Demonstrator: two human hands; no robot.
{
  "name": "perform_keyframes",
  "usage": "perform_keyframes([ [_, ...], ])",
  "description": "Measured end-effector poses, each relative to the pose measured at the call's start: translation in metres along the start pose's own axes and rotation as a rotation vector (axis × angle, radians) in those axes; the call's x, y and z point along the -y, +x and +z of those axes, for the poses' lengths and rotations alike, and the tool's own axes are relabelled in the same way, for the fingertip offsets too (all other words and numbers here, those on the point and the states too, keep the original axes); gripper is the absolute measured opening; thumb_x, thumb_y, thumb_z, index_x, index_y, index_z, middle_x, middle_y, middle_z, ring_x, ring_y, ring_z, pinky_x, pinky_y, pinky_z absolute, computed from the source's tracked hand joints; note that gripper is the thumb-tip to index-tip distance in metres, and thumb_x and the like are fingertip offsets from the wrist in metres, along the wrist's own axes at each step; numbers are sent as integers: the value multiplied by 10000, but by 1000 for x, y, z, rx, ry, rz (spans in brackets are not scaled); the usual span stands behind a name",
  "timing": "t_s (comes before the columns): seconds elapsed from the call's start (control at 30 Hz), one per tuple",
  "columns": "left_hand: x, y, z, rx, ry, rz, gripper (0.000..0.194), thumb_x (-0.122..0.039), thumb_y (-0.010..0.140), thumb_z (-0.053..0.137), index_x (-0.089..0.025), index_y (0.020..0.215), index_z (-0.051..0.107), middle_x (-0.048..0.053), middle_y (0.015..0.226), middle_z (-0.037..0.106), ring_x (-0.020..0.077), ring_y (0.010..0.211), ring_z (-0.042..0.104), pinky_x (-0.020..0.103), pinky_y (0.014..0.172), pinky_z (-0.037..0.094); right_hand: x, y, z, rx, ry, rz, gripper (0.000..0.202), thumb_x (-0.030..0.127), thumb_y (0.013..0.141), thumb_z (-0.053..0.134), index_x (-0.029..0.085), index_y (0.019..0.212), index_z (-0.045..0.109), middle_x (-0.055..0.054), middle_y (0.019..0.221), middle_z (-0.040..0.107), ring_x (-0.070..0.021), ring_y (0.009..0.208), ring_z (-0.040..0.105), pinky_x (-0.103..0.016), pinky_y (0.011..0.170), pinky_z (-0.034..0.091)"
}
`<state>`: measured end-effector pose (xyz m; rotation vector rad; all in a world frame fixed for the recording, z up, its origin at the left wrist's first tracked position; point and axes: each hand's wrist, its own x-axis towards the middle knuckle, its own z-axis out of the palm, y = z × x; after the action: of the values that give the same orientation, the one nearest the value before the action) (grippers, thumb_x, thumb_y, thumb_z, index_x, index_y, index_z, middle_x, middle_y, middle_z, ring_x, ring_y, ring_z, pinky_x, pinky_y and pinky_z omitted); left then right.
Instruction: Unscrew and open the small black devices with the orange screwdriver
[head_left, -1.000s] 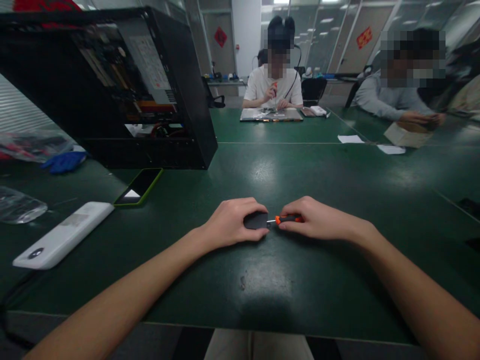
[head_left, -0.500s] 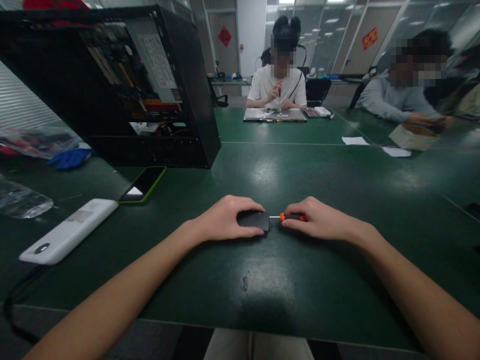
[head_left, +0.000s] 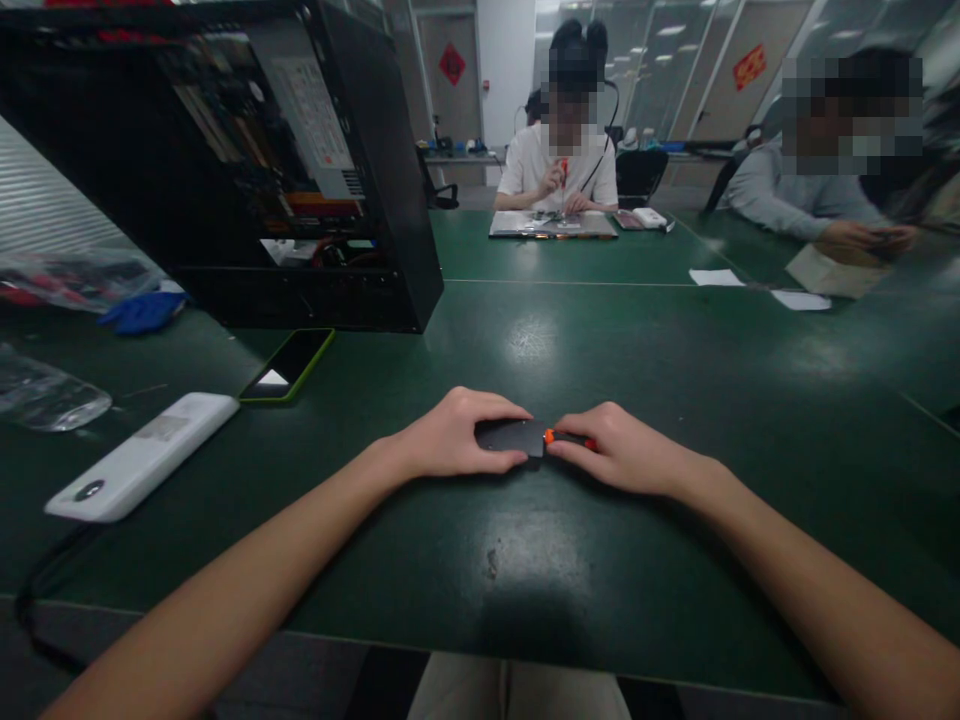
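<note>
A small dark grey case (head_left: 513, 437) lies low over the green table, with my left hand (head_left: 463, 435) closed round its left part, thumb on the near side and fingers on the far side. My right hand (head_left: 611, 448) grips a screwdriver (head_left: 571, 439) with an orange and black handle, pointing left. The front of its handle is right at the case's right end. The metal shaft seen earlier no longer shows between them.
At the back left stands a large open black computer case (head_left: 405, 190). A green-edged phone (head_left: 289, 366), a white power strip (head_left: 146, 455), a clear plastic item (head_left: 52, 392) and a blue glove (head_left: 142, 313) lie left. Two people sit across the table (head_left: 675, 560).
My right hand has moved left with the screwdriver, and the gap between its handle and the dark case has closed. The view has shifted slightly. My left hand keeps its hold.
</note>
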<state>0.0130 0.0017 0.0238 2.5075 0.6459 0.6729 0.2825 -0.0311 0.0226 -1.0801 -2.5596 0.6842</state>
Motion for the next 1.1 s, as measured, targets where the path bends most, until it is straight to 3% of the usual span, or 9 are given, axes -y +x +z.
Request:
perform_keyframes([
  [0.47,4,-2,3,-23,25,-5,465,-413,872,813,-149,1253,769,112,1132,820,249,971,793,333,881,582,-8,1,8,-11,-6,-45,418,454,1118,426,163,1045,716,-70,891,723,-178,777,657,-304,727,435],
  [0.67,1,-3,-20,123,30,-66,653,-434,820,864,-200,1405,691,108,1314,763,275,1136,748,343,968,545,-6,-4,-2,23,-75,-28,446,486,1109,435,156,968,699,-52,810,683,-156,684,591,-300,668,390],
  [0.77,3,-5,-34,199,82,-139,535,-458,848,833,-203,1312,757,72,1128,816,225,922,768,291,809,534,-4,-5,-5,27,-83,-26,452,494,1106,439,157,944,690,-46,793,667,-152,680,581,-300,669,380],
  [0.87,7,-6,-35,187,91,-149,483,-473,867,810,-173,1245,791,50,950,818,176,748,726,263,698,493,-1,-5,-3,30,-65,-27,440,479,1103,450,154,923,686,-40,772,658,-141,653,562,-295,652,369],
  [1.1,10,-6,-26,145,41,-148,488,-454,846,827,-153,1229,798,53,933,815,166,729,710,255,677,484,-2,-3,5,-3,-65,-47,415,452,1105,451,148,970,700,-44,790,667,-138,655,573,-281,646,373],
])
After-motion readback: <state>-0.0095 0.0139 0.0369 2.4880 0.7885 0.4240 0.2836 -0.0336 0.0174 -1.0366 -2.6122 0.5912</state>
